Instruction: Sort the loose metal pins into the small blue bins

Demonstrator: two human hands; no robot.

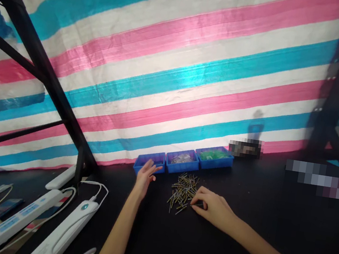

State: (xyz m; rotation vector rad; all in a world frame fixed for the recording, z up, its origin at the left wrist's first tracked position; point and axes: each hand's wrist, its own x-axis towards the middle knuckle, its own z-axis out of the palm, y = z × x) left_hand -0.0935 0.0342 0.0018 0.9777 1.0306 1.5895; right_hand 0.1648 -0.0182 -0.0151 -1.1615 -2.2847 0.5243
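A loose pile of thin metal pieces (182,192), silver and brass-coloured like small screws or pins, lies on the black table. My right hand (213,208) is at the pile's right edge, thumb and forefinger curled towards each other in a pinch; whatever is between the tips is too small to make out. My left hand (145,178) is raised in front of the left blue bin (138,165), its fingers spread and holding nothing. The hand partly covers that bin, whose contents look dark. Beside it stand a blue bin (182,168) of small clear pieces and a blue bin (216,163) of green pieces.
White power strips (69,231) with cables lie at the left, near a black metal frame post (49,79). A striped plastic sheet (177,73) hangs behind the bins. Blurred-out items (245,148) sit at the back right of the black table (271,210).
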